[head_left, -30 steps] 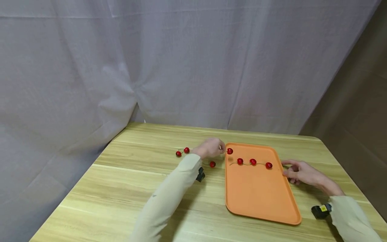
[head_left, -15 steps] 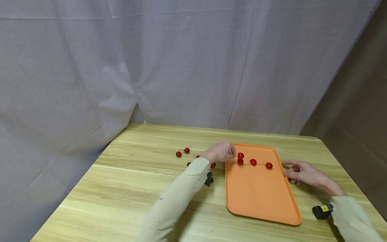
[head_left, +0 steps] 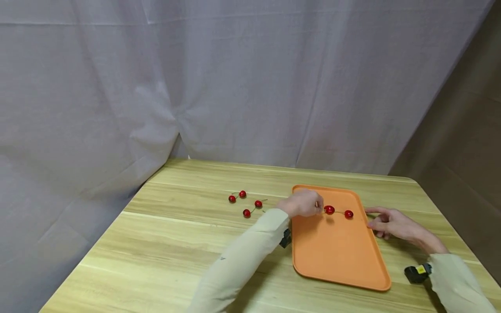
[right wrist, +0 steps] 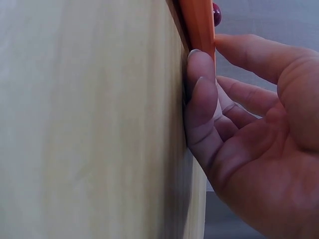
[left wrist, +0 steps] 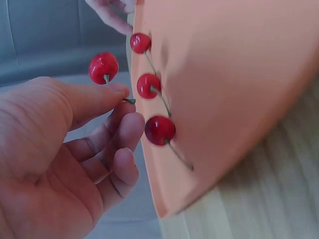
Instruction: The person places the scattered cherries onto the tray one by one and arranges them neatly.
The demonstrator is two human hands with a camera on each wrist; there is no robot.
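Three cherries (left wrist: 149, 84) lie in a row near the far end of the orange tray (head_left: 332, 248), stems trailing along its floor; a fourth, the held cherry (left wrist: 103, 67), hangs just above them. Left hand (head_left: 303, 203) is over the tray's far left part, wrist low, thumb and forefinger pinching the stem (left wrist: 128, 101) so the fruit stands clear of the fingers (left wrist: 123, 133); the other fingers are loosely curled under and hold nothing. Gripping by the stem probably keeps the round fruit from rolling out of the pinch and lets it be set close beside the row. Right hand (head_left: 387, 222) rests on the desk (head_left: 176, 243) at the tray's right rim; in the right wrist view its fingertips (right wrist: 200, 74) press against the rim edge, fingers nearly straight, nothing gripped, likely bracing the tray against sliding. Left forearm, in a pale sleeve (head_left: 242, 261), runs diagonally across the desk to the tray. Two more cherry pairs, far pair (head_left: 237, 196) and near pair (head_left: 252, 208), lie on the desk left of the tray, near each other. Grey curtain (head_left: 235, 87) behind.
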